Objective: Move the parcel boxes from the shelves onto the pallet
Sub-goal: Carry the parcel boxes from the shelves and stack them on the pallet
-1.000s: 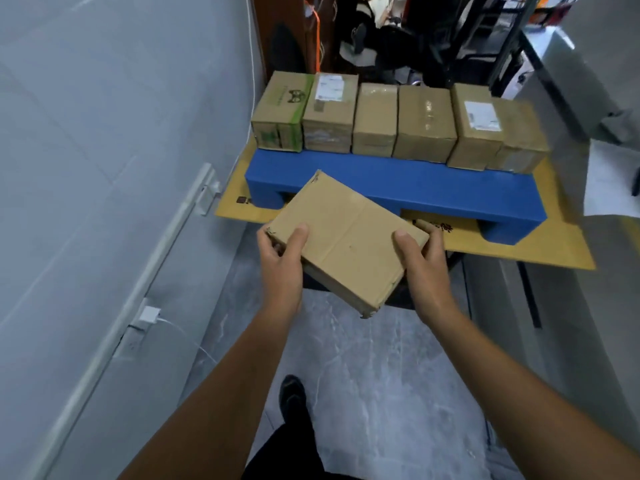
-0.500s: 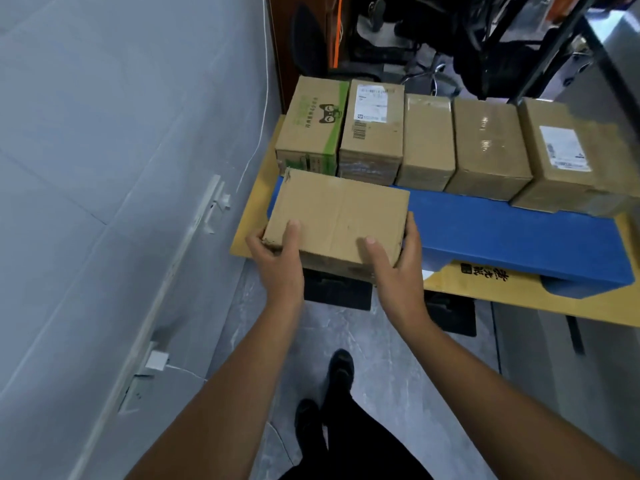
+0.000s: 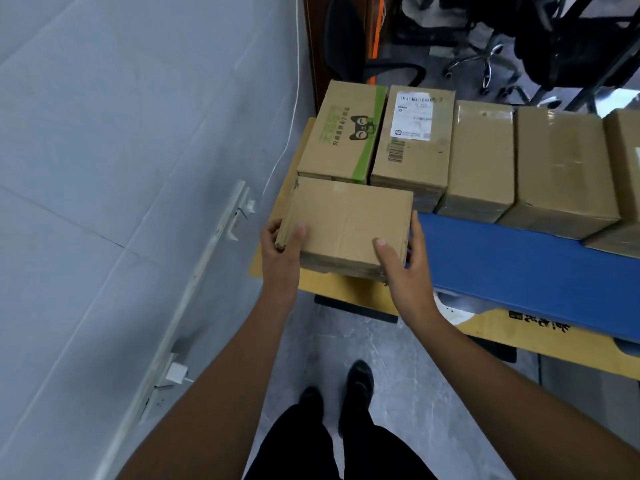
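I hold a plain brown parcel box (image 3: pixel 346 223) at the left front end of the blue pallet (image 3: pixel 526 265). My left hand (image 3: pixel 282 251) grips its near left corner, thumb on top. My right hand (image 3: pixel 403 268) grips its near right corner, thumb on top and fingers round the right side. The box lies level, its far edge against a box with a green stripe (image 3: pixel 343 133). Behind it a row of several boxes fills the pallet's far edge, among them one with a white label (image 3: pixel 412 140).
The pallet stands on a yellow board (image 3: pixel 346 292) raised above the grey floor. A grey wall with a white cable duct (image 3: pixel 207 254) and a plugged charger (image 3: pixel 176 372) runs along the left. Dark office chairs (image 3: pixel 491 46) crowd behind the pallet. My shoes (image 3: pixel 358 379) are just before the board.
I stepped closer and carried the box forward and left, turning it square and lowering it from mid-air onto the pallet's left front end against the green-striped box.
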